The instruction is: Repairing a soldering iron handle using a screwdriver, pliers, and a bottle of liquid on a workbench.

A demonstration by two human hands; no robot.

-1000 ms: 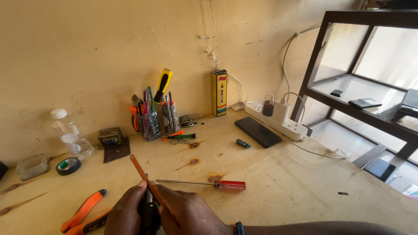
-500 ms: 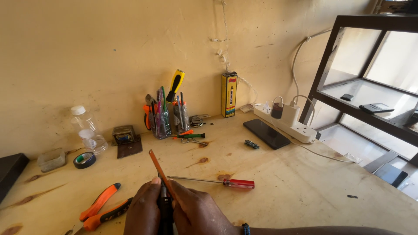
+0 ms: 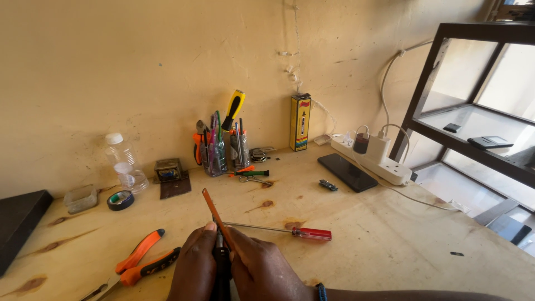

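Two hands meet at the bottom of the head view, pressed close around a dark slim device (image 3: 222, 267) held upright between them. The left hand (image 3: 194, 267) wraps the device's left side, thumb up near its top edge; the right hand (image 3: 262, 273) closes on the other side and also pinches a thin orange pry strip (image 3: 216, 216), which slants up and away from the fingers. Both grips are closed tight, no fingers spread. It looks like a prying step: the strip's lower end sits at the device's top edge, though the exact contact is hidden by the fingers. The next move likely calls for steady, gentle leverage along that seam.

On the wooden bench (image 3: 390, 239), a red-handled screwdriver (image 3: 290, 231) lies just beyond the hands, and orange-handled pliers (image 3: 142, 261) rest to the left.
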